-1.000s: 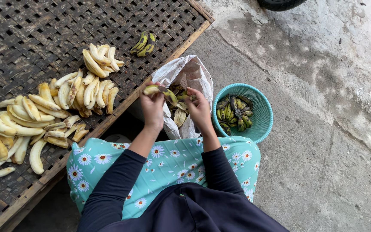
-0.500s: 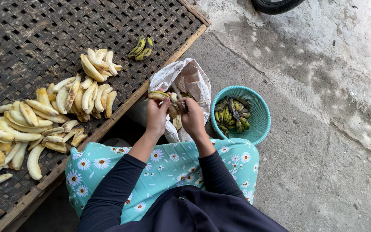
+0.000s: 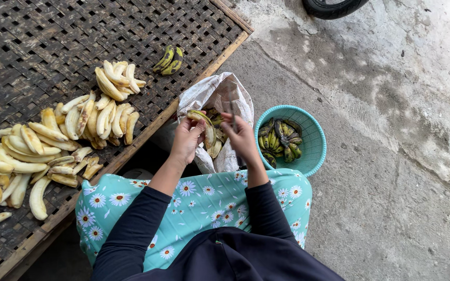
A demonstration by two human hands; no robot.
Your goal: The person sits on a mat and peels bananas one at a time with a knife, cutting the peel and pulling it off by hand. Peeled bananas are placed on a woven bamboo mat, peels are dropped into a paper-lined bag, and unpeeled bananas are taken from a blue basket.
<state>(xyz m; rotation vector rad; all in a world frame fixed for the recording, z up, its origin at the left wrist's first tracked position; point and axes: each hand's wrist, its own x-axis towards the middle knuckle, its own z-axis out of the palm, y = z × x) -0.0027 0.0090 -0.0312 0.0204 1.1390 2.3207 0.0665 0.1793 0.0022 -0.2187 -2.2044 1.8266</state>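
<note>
My left hand [image 3: 186,139] grips a small banana [image 3: 202,120] with a partly peeled, blotchy skin, held over the open white sack [image 3: 212,93]. Close beside it on the right, my right hand [image 3: 241,136] pinches a strip of the same banana's peel, with strips hanging down between the hands. Inside the sack lie more dark peels. Peeled pale-yellow bananas [image 3: 100,112] lie in heaps on the woven bamboo rack [image 3: 37,41] to the left.
A teal plastic basket [image 3: 313,143] with several green-black unpeeled bananas [image 3: 279,140] stands on the concrete ground at my right. Two unpeeled bananas [image 3: 169,60] rest on the rack near its wooden edge. A dark tyre [image 3: 334,6] shows at the top.
Both hands have drawn slightly closer together over the sack and worked on the banana, with more peel pulled down. The heaps and basket have not moved.
</note>
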